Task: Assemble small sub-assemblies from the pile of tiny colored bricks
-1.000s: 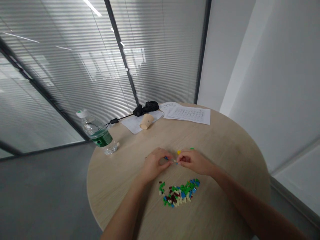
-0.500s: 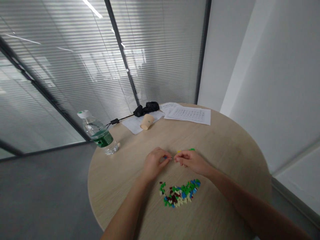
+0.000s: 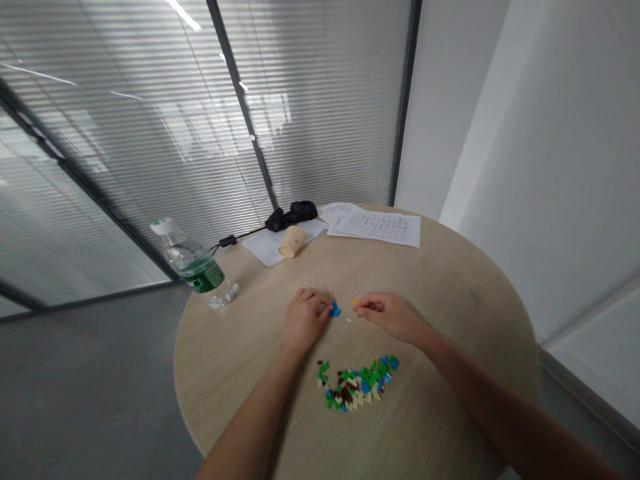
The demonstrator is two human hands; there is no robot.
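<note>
My left hand [image 3: 303,319] rests on the round wooden table [image 3: 450,287] with its fingers curled, the fingertips pinching a small blue brick piece [image 3: 335,310]. My right hand [image 3: 387,315] lies a little to the right, fingers pinched together beside a tiny yellow piece [image 3: 355,302]. A tiny cream piece [image 3: 349,321] lies on the table between the two hands. Nearer to me sits a heap of small green, blue, brown and cream bricks [image 3: 357,384].
A water bottle with a green label [image 3: 193,263] stands at the table's left edge. Further back lie a tipped paper cup [image 3: 293,241], printed sheets [image 3: 380,227], a black bundle [image 3: 292,215] and a cable. Glass walls with blinds stand behind.
The hands were joined over small pieces and have drawn apart. The left hand now holds the blue piece down near the table; a cream piece lies between the hands.
</note>
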